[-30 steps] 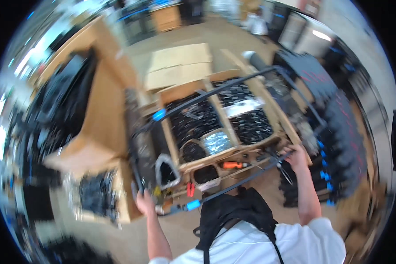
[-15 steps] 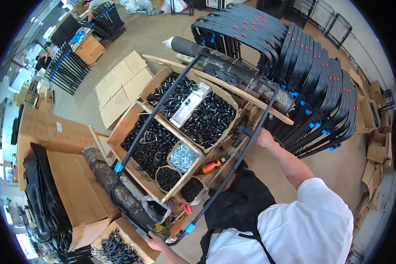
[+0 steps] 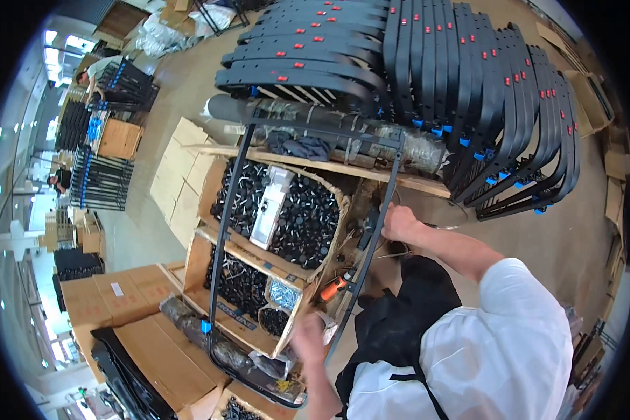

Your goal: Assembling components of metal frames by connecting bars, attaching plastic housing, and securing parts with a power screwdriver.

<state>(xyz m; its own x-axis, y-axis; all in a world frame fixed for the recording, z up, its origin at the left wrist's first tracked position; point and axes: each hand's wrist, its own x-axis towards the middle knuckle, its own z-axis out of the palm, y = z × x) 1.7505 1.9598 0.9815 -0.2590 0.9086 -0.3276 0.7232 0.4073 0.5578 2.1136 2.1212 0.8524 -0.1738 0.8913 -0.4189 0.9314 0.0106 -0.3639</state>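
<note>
Head view, overall: a workshop floor is seen from above through a fisheye lens, with a person in a white shirt and black apron at the near right.
Frame: a long black metal tube frame [image 3: 232, 210] is laid lengthwise over the wooden parts crate [image 3: 259, 259], running from the far stack down to the near left, where its rounded end sits above cardboard boxes [image 3: 140, 329].
Right hand: the right hand [image 3: 399, 222] is closed around the frame's right-hand rail, near the far end of the crate.
Left hand: the left hand [image 3: 308, 337] is blurred at the near end of the same rail; whether it is closed on the rail or merely beside it cannot be told.
Crate contents: compartments filled with small black parts [image 3: 308, 220] are seen, with a white packet [image 3: 271, 206] lying on them and an orange-handled tool [image 3: 334, 287] at the crate's right edge.
Far side: a row of finished black frames with red and blue clips [image 3: 469, 91] is stacked upright, just beyond a wrapped grey roll [image 3: 308, 115].
Far left: other people are seen well apart, among more stacks.
Handling judgement: the frame is best kept level, with both hands spread well apart along the rail, so that it is not snagged on the crate's dividers.
</note>
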